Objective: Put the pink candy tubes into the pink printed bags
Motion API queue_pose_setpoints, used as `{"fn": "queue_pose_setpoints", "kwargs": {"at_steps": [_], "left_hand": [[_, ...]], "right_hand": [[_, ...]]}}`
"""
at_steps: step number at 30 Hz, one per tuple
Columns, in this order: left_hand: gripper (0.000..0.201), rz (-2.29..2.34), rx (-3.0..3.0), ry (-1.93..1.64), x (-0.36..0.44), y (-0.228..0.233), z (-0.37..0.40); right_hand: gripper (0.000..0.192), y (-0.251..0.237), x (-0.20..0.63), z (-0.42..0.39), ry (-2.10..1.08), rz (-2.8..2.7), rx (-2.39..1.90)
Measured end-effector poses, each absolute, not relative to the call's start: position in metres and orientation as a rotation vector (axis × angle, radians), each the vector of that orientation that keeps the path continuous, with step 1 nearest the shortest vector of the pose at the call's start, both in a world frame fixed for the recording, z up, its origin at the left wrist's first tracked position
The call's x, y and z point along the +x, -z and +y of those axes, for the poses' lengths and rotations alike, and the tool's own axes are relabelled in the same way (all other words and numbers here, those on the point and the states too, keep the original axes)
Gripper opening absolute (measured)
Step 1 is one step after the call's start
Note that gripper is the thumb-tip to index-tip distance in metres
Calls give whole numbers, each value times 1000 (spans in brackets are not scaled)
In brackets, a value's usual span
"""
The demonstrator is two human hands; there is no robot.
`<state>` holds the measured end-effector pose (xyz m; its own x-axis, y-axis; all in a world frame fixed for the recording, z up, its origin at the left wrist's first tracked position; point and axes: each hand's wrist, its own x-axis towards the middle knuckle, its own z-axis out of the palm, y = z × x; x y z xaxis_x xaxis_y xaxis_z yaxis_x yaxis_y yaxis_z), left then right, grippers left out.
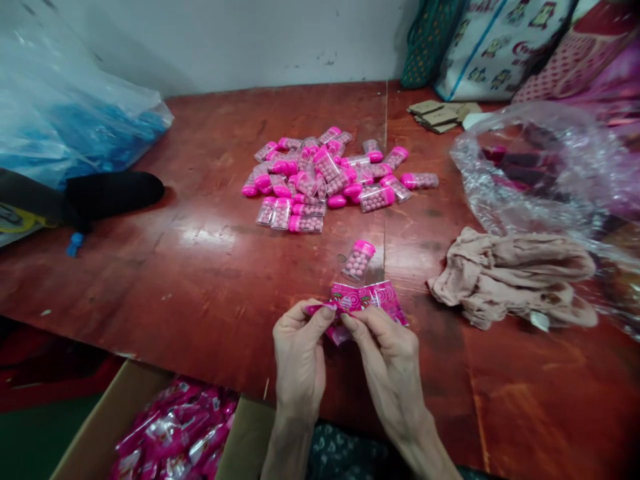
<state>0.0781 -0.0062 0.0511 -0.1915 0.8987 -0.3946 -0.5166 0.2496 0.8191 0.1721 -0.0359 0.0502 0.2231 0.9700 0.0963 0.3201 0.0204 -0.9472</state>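
My left hand (pixel 299 357) and my right hand (pixel 390 363) pinch the same small stack of pink printed wrappers (pixel 365 299) just above the near edge of the red-brown table (pixel 200 267). One clear capsule box with a pink cap (pixel 358 259), filled with pink candy balls, lies on the table right behind the wrappers. Farther back sits a pile of several such capsule boxes (pixel 333 177).
A cardboard box (pixel 100 433) with several pink packets (pixel 175 433) stands below the table edge at the left. A beige cloth (pixel 510 277) and a clear plastic bag (pixel 550 167) lie at the right. A blue-filled plastic bag (pixel 65 127) and a black sleeve (pixel 110 193) are at the left.
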Motion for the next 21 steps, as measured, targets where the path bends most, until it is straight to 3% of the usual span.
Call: {"fn": "queue_pose_setpoints", "kwargs": {"at_steps": [5, 11, 21], "left_hand": [[27, 1270, 763, -1351, 72, -47, -6], [7, 1293, 1468, -1211, 60, -53, -2], [18, 1054, 956, -1224, 56, -39, 0]], "right_hand": [[24, -48, 181, -34, -686, -1494, -1531], [21, -47, 186, -33, -741, -1635, -1584], [20, -54, 188, -30, -845, -1517, -1493]]}}
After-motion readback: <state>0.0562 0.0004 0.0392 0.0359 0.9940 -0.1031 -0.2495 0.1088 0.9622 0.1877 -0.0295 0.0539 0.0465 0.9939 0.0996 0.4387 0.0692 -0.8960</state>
